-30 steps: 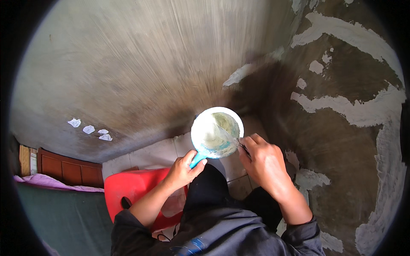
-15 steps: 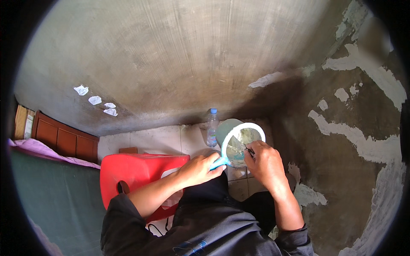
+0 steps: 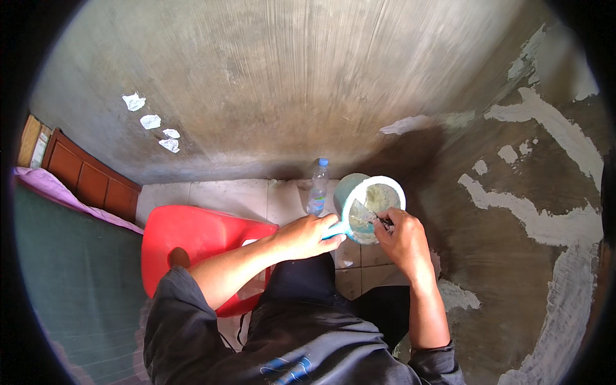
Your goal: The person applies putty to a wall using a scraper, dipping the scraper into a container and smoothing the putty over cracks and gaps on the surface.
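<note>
My left hand (image 3: 307, 237) is wrapped round the blue handle of a plastic water dipper (image 3: 345, 199), which is tilted so its round mouth faces me. Pale, wet-looking paste (image 3: 383, 197) coats the inside of the dipper. My right hand (image 3: 404, 240) is closed on a scraper (image 3: 367, 215) with a dark grip. Its blade reaches into the dipper, against the paste. The fingers partly hide the grip.
A clear bottle with a blue cap (image 3: 317, 187) stands on the tiled floor beside the dipper. At my left is a red plastic stool (image 3: 186, 231). White patches mark the grey wall (image 3: 269, 96) and the right-hand wall (image 3: 500, 256).
The dipper has shifted slightly right, with both hands still on their holds. Inside it, the scraper's blade and the paste show more clearly. The whole view has tilted a little.
</note>
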Demonstrator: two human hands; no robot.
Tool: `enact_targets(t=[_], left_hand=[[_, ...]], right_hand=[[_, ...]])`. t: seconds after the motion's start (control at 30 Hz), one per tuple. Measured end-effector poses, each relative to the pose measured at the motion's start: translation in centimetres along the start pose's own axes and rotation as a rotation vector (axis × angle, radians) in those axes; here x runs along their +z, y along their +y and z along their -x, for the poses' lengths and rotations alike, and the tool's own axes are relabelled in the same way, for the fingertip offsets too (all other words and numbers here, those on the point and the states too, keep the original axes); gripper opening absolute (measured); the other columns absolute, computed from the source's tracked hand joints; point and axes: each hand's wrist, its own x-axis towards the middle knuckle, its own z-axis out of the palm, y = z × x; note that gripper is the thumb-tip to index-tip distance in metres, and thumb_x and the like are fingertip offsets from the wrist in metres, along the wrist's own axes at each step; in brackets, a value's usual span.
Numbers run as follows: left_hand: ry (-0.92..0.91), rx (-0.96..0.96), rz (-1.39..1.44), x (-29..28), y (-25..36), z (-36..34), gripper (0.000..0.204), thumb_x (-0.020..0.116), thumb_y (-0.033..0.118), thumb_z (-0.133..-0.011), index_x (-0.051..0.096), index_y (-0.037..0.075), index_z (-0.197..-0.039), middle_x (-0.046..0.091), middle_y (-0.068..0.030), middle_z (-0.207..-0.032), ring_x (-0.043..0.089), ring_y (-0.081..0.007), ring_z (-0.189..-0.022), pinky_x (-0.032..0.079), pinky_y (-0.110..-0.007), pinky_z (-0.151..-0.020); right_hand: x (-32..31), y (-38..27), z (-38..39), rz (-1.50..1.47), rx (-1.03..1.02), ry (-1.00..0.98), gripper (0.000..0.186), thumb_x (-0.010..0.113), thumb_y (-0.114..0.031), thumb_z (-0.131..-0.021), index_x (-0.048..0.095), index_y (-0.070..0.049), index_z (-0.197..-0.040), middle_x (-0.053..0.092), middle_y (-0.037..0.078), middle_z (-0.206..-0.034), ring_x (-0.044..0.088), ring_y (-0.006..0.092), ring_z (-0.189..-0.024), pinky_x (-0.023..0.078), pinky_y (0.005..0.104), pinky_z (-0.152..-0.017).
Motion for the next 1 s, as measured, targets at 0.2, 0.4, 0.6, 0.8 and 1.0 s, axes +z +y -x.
enact_targets(t=[0.2,0.4,0.6,0.8,1.0], left_hand=[[0.029,0.052,0.012,0.6,-0.9,-0.1,0.033,0.066,0.032,-0.097,0.056,0.006,-0.114,0.062,-0.0193,-0.064,0.064,-0.0367,-0.055,0.047,-0.047,-0.053],[0.007,0.017,0.048,-0.6,-0.4,0.3,0.030,0.066,0.032,-0.097,0.056,0.007,-0.112,0.065,-0.0167,-0.067,0.065,-0.0286,-0.050,0.050,-0.042,-0.050],[-0.124,-0.235,0.238,-2.6,1.2,-0.1,0.030,0.067,0.033,-0.098,0.054,0.006,-0.100,0.062,-0.0072,-0.062,0.059,-0.0159,-0.043,0.046,-0.031,-0.040],[-0.100,-0.305,0.240,-3.0,0.9,0.1,0.025,0.067,0.027,-0.099,0.054,0.005,-0.098,0.063,-0.0041,-0.064,0.054,-0.0106,-0.044,0.043,-0.028,-0.040],[-0.073,-0.307,0.225,-3.0,0.4,0.2,0.025,0.066,0.027,-0.098,0.054,0.004,-0.096,0.061,-0.0055,-0.062,0.055,-0.0138,-0.041,0.044,-0.032,-0.041]], right_hand=[[-0.3,0.1,-0.2,-0.050,0.035,-0.037,0.022,0.071,-0.016,-0.085,0.070,0.004,-0.095,0.071,0.025,-0.092,0.070,0.0415,-0.085,0.055,0.0447,-0.076],[-0.7,0.9,-1.6,-0.229,0.048,-0.107,0.024,0.073,-0.012,-0.086,0.071,0.005,-0.102,0.072,0.024,-0.090,0.071,0.0324,-0.078,0.054,0.0388,-0.073],[-2.5,2.2,-2.2,-0.341,0.077,-0.158,0.023,0.072,-0.010,-0.090,0.070,0.006,-0.105,0.072,0.016,-0.085,0.064,0.0162,-0.073,0.053,0.0333,-0.070],[-2.8,4.3,-2.0,-0.494,0.097,-0.178,0.021,0.071,-0.010,-0.093,0.070,0.006,-0.107,0.071,0.009,-0.088,0.060,0.0099,-0.077,0.052,0.0295,-0.070],[-2.0,7.5,-1.9,-0.659,0.118,-0.215,0.019,0.071,-0.010,-0.094,0.071,0.003,-0.107,0.070,0.004,-0.090,0.060,0.0081,-0.084,0.051,0.0270,-0.075]])
